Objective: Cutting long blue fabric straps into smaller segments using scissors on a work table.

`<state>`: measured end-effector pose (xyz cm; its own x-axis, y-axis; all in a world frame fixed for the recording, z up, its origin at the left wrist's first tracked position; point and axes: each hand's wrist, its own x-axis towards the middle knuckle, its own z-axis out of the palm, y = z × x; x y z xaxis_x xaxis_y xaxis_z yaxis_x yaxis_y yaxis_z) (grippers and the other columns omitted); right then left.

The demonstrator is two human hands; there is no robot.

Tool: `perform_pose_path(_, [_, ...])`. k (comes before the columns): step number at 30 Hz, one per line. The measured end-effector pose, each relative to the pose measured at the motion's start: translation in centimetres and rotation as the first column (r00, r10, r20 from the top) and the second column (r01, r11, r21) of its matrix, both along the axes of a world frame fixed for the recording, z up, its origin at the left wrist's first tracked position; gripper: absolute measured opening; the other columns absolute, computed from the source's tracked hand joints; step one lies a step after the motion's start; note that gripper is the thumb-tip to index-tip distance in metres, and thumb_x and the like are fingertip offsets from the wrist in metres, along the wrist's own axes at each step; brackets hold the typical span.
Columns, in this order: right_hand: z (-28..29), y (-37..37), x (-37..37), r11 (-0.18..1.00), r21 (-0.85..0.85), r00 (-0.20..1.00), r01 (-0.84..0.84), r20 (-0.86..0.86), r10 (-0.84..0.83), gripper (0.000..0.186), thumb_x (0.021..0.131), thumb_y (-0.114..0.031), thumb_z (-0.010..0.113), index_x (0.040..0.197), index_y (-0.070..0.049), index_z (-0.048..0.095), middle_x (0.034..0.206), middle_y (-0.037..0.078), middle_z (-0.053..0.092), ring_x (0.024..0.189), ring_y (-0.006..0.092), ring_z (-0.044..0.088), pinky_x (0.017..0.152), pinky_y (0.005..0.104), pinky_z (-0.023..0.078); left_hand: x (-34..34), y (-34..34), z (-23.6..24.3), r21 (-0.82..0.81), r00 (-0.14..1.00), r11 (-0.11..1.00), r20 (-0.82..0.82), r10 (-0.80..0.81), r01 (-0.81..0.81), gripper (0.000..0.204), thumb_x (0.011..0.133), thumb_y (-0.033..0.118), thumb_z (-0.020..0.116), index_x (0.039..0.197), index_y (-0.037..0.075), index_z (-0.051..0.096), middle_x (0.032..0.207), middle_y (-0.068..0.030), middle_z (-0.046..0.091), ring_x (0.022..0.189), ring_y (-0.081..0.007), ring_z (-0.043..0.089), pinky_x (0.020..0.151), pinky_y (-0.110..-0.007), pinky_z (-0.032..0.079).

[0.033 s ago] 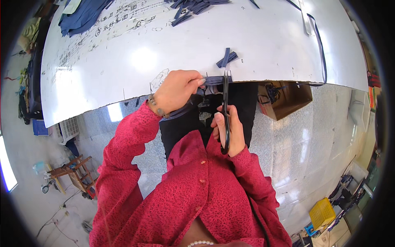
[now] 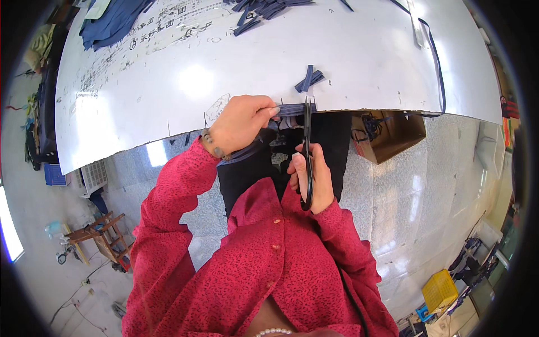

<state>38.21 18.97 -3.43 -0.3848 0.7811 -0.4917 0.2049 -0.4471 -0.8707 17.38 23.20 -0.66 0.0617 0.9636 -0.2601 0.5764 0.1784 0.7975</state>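
At the table's front edge, my left hand (image 2: 242, 124) pinches a dark blue fabric strip (image 2: 291, 109). The strip's free end lies to the right, along the edge, and a longer part hangs below my wrist over my lap. My right hand (image 2: 317, 178) grips black-handled scissors (image 2: 307, 147) by the loops. Their blades point away from me and cross the strip near its right end. Just beyond the blades, a few short blue strip pieces (image 2: 309, 80) lie crossed on the tabletop.
The white table (image 2: 252, 67) spans the front. On it are a heap of cut blue strips (image 2: 269, 8), folded blue fabric (image 2: 112, 22) at far left, and a ruler (image 2: 416, 25) with a long dark strip at right. Below the edge, a cardboard box (image 2: 393, 139) holds dark strips. A wooden stool (image 2: 101, 233) stands left.
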Motion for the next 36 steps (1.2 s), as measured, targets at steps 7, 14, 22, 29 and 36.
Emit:
perform_pose_path(7, [0.0,-1.1,1.2,0.990,0.119,0.991,-0.081,-0.093,0.092,0.048,0.092,-0.040,0.056,0.117,-0.003,0.039,0.079,0.004,0.052,0.060,0.0066,0.046,0.053,0.0201,0.038,-0.3,0.2,-0.5,0.019,0.999,1.000,0.035,-0.022,0.022,0.021,0.091,0.018,0.054,0.086,0.001,0.066,0.058,-0.0046,0.055,0.054,-0.0124,0.050,0.054,-0.028,0.041])
perform_pose_path(14, [-0.4,-2.1,2.2,0.971,0.052,0.969,-0.234,-0.071,0.237,0.056,0.091,-0.050,0.053,0.116,-0.002,0.039,0.076,0.004,0.049,0.059,0.0070,0.044,0.053,0.0212,0.038,-0.3,0.3,-0.2,0.035,0.999,0.999,-0.002,-0.034,0.034,0.024,0.087,0.020,0.051,0.079,0.002,0.066,0.065,-0.0153,0.061,0.065,-0.0330,0.060,0.063,-0.041,0.047])
perform_pose_path(22, [-1.0,-0.9,0.8,0.980,0.075,0.981,-0.187,-0.044,0.190,0.047,0.093,-0.041,0.055,0.112,0.000,0.042,0.071,0.003,0.047,0.059,0.0080,0.043,0.055,0.0223,0.038,-0.2,0.4,-0.1,0.005,1.000,1.000,0.006,-0.026,0.026,0.025,0.087,0.020,0.051,0.079,0.002,0.066,0.064,-0.0153,0.061,0.065,-0.0330,0.061,0.063,-0.041,0.047])
perform_pose_path(29, [-0.6,-0.1,-0.9,0.985,0.100,0.990,-0.143,0.001,0.144,0.044,0.095,-0.043,0.050,0.110,-0.002,0.044,0.066,0.000,0.045,0.050,0.0057,0.043,0.045,0.0202,0.035,-0.3,0.2,-0.2,0.028,1.000,0.999,-0.007,-0.024,0.024,0.024,0.086,0.020,0.052,0.078,0.002,0.066,0.064,-0.0151,0.061,0.066,-0.0334,0.061,0.063,-0.040,0.047])
perform_pose_path(36, [-0.3,0.1,-1.3,0.992,0.080,0.994,-0.102,0.033,0.100,0.039,0.095,-0.041,0.052,0.104,-0.003,0.047,0.059,-0.002,0.042,0.043,0.0051,0.038,0.039,0.0203,0.031,-0.4,0.4,-0.3,0.031,0.999,0.999,0.000,-0.034,0.034,0.023,0.086,0.020,0.053,0.077,0.002,0.065,0.065,-0.0144,0.062,0.066,-0.0330,0.062,0.062,-0.040,0.048])
